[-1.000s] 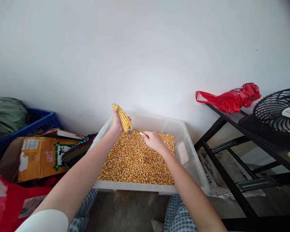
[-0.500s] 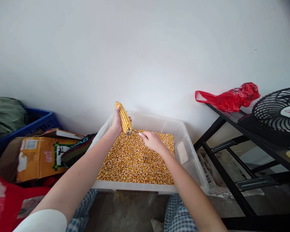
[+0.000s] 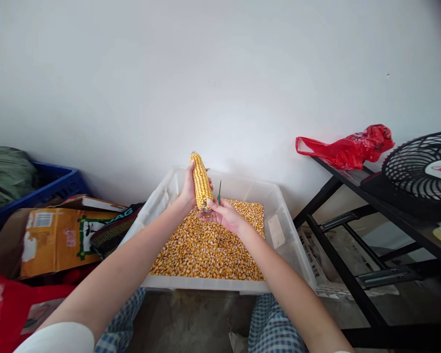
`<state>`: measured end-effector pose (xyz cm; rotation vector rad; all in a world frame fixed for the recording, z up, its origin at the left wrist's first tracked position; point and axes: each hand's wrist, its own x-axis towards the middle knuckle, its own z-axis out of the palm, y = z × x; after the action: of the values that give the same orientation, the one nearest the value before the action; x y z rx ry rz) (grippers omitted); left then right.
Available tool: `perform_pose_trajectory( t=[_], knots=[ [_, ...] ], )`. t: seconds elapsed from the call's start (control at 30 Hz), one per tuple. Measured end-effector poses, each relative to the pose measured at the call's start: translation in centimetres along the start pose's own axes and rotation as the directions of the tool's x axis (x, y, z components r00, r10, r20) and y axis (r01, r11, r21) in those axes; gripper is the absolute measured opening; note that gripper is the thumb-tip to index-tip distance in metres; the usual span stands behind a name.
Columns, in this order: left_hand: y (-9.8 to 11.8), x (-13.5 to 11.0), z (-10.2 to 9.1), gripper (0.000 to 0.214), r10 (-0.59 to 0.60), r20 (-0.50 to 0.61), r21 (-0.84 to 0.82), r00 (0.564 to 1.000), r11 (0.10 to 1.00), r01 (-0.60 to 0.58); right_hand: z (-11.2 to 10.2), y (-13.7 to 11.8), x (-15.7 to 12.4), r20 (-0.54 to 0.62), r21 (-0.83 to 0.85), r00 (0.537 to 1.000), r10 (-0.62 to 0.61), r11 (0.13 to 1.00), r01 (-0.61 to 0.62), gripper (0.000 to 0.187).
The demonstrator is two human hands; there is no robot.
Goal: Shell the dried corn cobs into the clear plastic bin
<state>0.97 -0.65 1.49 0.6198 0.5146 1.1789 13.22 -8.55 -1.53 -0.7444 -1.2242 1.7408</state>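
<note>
A cob of yellow corn (image 3: 201,182) is gripped around its side by my left hand (image 3: 190,187), tilted with its stalk end down toward me. My right hand (image 3: 226,214) is at that lower end, its thumb and fingers touching the cob. It also holds a small green-handled screwdriver (image 3: 219,198), whose thin dark shaft points up; most of the handle is hidden in the hand. Beneath both hands, loose corn kernels (image 3: 209,250) fill the lower part of a translucent plastic bin (image 3: 286,255).
To the right, a black metal rack (image 3: 334,193) carries a red plastic bag (image 3: 356,149) and a black fan (image 3: 422,171). On the left are an orange cardboard box (image 3: 55,245), a blue crate (image 3: 64,182) and a red bag (image 3: 11,309). A white wall (image 3: 220,88) rises behind the bin.
The corn cob and my left hand have moved right and stand more upright. My right hand has turned palm-up against the cob's lower end, and the screwdriver's shaft now points up, away from the cob.
</note>
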Motion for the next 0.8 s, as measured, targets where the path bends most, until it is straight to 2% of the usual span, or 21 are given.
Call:
perform_pose_trajectory(
  t=[0.3, 0.53, 0.67, 0.8],
  knots=[
    [-0.8, -0.3, -0.1, 0.061, 0.042, 0.047, 0.089, 0.998, 0.995, -0.046, 0.0, 0.0, -0.4, -0.035, -0.125, 0.999, -0.038, 0.992, 0.034, 0.043],
    [-0.7, -0.5, 0.1, 0.06, 0.065, 0.051, 0.114, 0.997, 0.991, -0.071, 0.5, 0.7, 0.1, -0.126, -0.229, 0.99, -0.067, 0.973, 0.037, 0.044],
    [-0.5, -0.9, 0.6, 0.059, 0.046, 0.035, 0.1, 0.998, 0.994, -0.049, 0.4, 1.0, 0.3, -0.189, -0.321, 0.973, -0.133, 0.945, 0.066, 0.046],
    [-0.3, -0.8, 0.5, 0.057, -0.012, 0.035, 0.088, 0.999, 0.996, 0.009, 0.4, 0.4, 0.0, -0.083, -0.292, 0.994, -0.067, 0.956, 0.04, 0.045]
  ],
)
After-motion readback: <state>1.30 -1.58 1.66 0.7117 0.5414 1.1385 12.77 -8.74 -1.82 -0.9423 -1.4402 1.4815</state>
